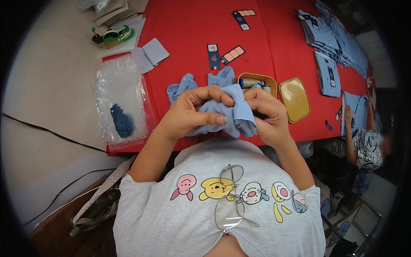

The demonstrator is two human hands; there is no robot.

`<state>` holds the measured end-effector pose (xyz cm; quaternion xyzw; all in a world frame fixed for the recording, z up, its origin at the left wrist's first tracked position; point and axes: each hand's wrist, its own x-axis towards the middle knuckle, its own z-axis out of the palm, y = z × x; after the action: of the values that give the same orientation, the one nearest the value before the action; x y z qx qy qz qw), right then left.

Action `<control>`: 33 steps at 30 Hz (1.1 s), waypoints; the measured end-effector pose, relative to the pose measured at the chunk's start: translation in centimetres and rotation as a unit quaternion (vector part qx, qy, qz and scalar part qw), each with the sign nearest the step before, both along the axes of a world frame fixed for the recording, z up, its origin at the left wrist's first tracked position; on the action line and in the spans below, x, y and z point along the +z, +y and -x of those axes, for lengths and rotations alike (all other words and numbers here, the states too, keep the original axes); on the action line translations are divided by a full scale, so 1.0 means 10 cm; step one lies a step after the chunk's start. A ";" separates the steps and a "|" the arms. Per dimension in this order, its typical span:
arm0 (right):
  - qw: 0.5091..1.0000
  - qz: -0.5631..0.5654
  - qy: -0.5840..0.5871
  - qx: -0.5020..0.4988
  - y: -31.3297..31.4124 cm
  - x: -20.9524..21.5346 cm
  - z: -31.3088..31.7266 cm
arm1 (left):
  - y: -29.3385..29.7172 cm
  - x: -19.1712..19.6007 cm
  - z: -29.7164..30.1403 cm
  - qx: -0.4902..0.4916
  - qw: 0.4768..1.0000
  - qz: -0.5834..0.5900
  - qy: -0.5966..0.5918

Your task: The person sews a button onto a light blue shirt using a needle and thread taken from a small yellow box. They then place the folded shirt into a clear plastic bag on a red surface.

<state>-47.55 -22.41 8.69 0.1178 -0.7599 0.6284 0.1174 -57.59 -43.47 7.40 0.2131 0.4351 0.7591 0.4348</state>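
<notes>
A red cloth-covered table [274, 38] fills the upper frame, its weave flat and matte. At about two o'clock lies a fanned stack of folded light blue shirts [332, 36], neat and tagged — by the look of it the finished share of the work. Nearer, at roughly eleven o'clock from the hands, two more light blue fabric pieces [201, 82] sit loose and crumpled, seemingly not yet dealt with.

At nine o'clock a clear plastic bag [120, 96], glossy and wrinkled, holds a small pile of dark blue cloth pieces [121, 121].

Dead centre, just above the person's chest, is the light blue garment [233, 112], soft and bunched into folds, held off the table. The left hand [192, 113] is closed around its left side, thumb across the front and fingers curled over the top. The right hand [267, 113] is closed tight on the right edge, fingertips pinched at the fabric; whether it also holds a needle I cannot tell.

Just beyond, at twelve o'clock, an oval mustard-yellow tin [257, 78] holds thread spools, and its smooth lid [294, 99] lies beside it at one o'clock. Small dark blue card tags [224, 54] with pale peach rectangles are scattered further up.

At three o'clock another person's hand [349, 113] rests on a blue piece — separate work.
</notes>
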 end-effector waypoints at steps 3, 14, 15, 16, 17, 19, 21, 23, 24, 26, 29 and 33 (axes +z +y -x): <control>0.995 0.090 -0.053 0.004 -0.02 -0.09 -0.03 | 0.00 -0.01 0.01 0.007 0.999 0.013 0.048; 0.998 -0.061 0.028 -0.014 0.03 0.02 0.01 | 0.00 0.00 0.02 -0.001 0.998 0.024 0.055; 0.995 -0.085 0.046 -0.018 0.03 0.06 0.01 | 0.00 -0.01 0.02 -0.003 0.999 0.022 0.040; 0.992 -0.108 0.065 -0.022 0.03 0.11 0.02 | -0.01 -0.01 0.02 -0.005 0.999 0.020 0.026; 0.987 -0.132 0.082 -0.028 0.04 0.14 0.01 | 0.00 -0.01 0.02 -0.007 0.999 0.016 0.028; 0.981 -0.162 0.104 -0.033 0.04 0.16 0.01 | 0.00 0.00 0.02 -0.010 0.999 0.007 0.031; 0.974 -0.187 0.122 -0.038 0.05 0.17 0.01 | 0.01 0.01 0.02 -0.014 1.000 0.014 0.010; 0.968 -0.206 0.137 -0.042 0.04 0.18 0.00 | 0.01 0.03 0.02 -0.019 1.000 0.013 -0.016; 0.966 -0.212 0.144 -0.042 0.04 0.20 -0.01 | 0.01 0.03 0.01 -0.022 0.999 0.008 -0.031; 0.961 -0.223 0.159 -0.041 0.02 0.23 -0.02 | 0.01 0.03 0.01 -0.022 0.999 0.003 -0.045; 0.959 -0.225 0.167 -0.045 0.01 0.23 -0.02 | 0.00 0.00 0.01 -0.017 0.999 0.002 -0.047; 0.980 -0.164 0.108 -0.026 0.01 0.17 -0.02 | -0.01 -0.05 0.00 -0.020 0.998 0.004 -0.054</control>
<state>-47.36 -22.36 10.39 0.1832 -0.8384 0.4753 0.1940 -57.60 -43.54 6.86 0.1787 0.4095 0.7591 0.4735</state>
